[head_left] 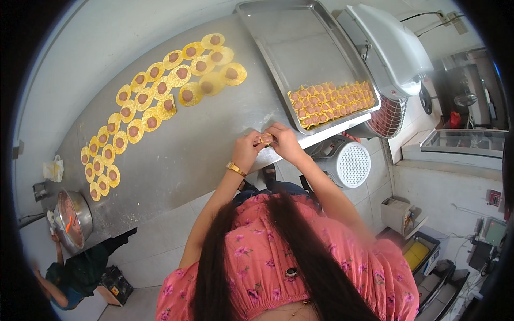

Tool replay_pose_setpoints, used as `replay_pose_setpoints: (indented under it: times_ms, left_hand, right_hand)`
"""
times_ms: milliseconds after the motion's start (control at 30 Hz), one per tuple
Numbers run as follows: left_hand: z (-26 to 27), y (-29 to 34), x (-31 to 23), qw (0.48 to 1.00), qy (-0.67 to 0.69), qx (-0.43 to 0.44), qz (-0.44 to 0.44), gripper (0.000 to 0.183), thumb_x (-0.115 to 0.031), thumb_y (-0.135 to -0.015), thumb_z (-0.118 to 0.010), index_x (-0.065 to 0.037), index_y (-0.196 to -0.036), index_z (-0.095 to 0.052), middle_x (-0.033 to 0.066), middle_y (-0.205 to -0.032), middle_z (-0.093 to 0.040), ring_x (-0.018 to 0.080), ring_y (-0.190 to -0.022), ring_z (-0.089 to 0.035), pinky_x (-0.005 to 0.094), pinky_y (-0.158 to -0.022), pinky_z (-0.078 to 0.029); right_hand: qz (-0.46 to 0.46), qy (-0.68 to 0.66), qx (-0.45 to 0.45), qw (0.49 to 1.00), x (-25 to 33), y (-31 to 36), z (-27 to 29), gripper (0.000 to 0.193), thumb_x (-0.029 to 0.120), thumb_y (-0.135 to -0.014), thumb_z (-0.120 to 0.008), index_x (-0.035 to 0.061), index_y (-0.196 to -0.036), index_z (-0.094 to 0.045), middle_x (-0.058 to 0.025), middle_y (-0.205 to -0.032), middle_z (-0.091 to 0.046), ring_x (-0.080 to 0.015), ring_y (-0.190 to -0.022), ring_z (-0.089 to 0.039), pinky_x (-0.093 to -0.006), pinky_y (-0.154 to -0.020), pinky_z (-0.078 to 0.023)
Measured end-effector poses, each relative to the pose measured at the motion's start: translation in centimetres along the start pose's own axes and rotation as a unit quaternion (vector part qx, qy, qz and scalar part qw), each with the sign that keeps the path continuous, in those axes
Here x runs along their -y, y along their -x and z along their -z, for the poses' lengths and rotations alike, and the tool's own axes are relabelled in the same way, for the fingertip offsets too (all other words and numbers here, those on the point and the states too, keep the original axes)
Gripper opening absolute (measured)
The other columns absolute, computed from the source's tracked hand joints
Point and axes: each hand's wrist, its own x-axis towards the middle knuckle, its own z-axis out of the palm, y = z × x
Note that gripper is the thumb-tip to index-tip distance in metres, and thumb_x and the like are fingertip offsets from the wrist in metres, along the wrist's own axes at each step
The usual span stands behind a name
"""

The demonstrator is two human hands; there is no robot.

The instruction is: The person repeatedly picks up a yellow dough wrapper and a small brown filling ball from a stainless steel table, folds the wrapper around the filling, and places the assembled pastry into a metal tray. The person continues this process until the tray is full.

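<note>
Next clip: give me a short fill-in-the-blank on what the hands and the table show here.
1. Both hands, left hand and right hand, pinch one ____ dumpling between them.
2. The finished dumplings sit in a metal ____.
3. The flat wrappers with filling lie on the table to the person's ____.

Missing words: yellow; tray; left

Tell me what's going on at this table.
A person is folding a small yellow dumpling between the left hand and right hand, at the edge of a steel table. Round yellow wrappers topped with pink filling lie spread across the table. A metal tray holds rows of finished dumplings at its near end. Another person sits by a metal bowl of filling.
</note>
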Motion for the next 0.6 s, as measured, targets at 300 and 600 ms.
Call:
replay_pose_setpoints:
  times_ms: [300, 600]
  left_hand:
    - [1.4, -0.3, -0.2, 0.998, -0.015, 0.013, -0.065, 0.034, -0.009, -0.068, -0.077, -0.003, -0.098, -0.062, 0.0145, -0.097, -0.064, 0.0282, -0.084, -0.063, 0.0355, -0.069, -0.053]
    - [0.9, 0.2, -0.3, 0.997, 0.074, 0.012, -0.014, 0.032, -0.003, -0.068, -0.075, -0.004, -0.097, -0.062, 0.0133, -0.092, -0.065, 0.0267, -0.081, -0.066, 0.0338, -0.068, -0.054]
  right_hand:
    - [-0.048, 0.024, 0.03, 0.998, -0.1, 0.0, -0.2, 0.032, -0.008, -0.065, -0.06, 0.0007, -0.096, -0.061, -0.0176, -0.093, -0.058, -0.0385, -0.09, -0.057, -0.043, -0.076, -0.048]
    - [-0.046, 0.017, 0.019, 0.999, 0.0, 0.1, -0.3, 0.029, -0.007, -0.066, -0.062, 0.0023, -0.094, -0.063, -0.0155, -0.088, -0.059, -0.0357, -0.085, -0.059, -0.0406, -0.072, -0.049]
